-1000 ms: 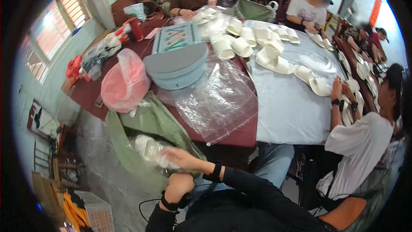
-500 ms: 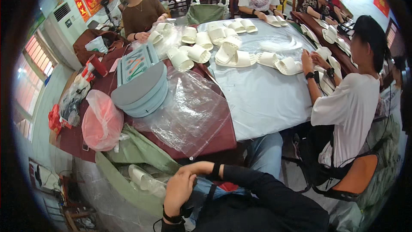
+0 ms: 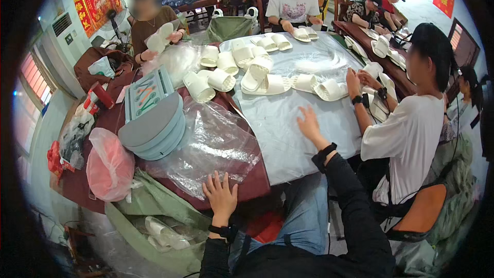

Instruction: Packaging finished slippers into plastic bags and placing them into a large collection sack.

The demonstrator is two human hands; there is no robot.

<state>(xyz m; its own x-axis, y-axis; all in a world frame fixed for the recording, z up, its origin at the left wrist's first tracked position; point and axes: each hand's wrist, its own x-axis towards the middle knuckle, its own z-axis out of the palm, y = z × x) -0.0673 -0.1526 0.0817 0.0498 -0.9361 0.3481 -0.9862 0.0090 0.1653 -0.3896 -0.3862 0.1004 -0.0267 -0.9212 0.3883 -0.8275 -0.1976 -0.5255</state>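
Observation:
My left hand (image 3: 222,200) lies with fingers spread at the near edge of clear plastic bags (image 3: 208,141) on the dark red tablecloth (image 3: 252,172). It holds nothing. Out over the pale grey cover (image 3: 283,146) of the table, my right hand (image 3: 311,125) reaches with its fingers apart, also holding nothing. Nearest to it are cream slippers: a single slipper (image 3: 331,91) and a slipper (image 3: 272,84) farther left. Several more slippers (image 3: 221,79) lie along the table's far side. Below my left hand, an open green sack (image 3: 154,193) contains a wrapped slipper (image 3: 165,236).
Left of the plastic stand a stack of grey-blue half-round pieces (image 3: 154,131) and a pink plastic bag (image 3: 109,167). A person in white (image 3: 406,134) works close on my right; another in brown (image 3: 154,25) holds slippers opposite. An orange chair seat (image 3: 424,208) is nearby.
My hands have come apart from each other. The left has moved onto the plastic's edge, and the right has stretched forward over the table. The person in brown has lifted slippers.

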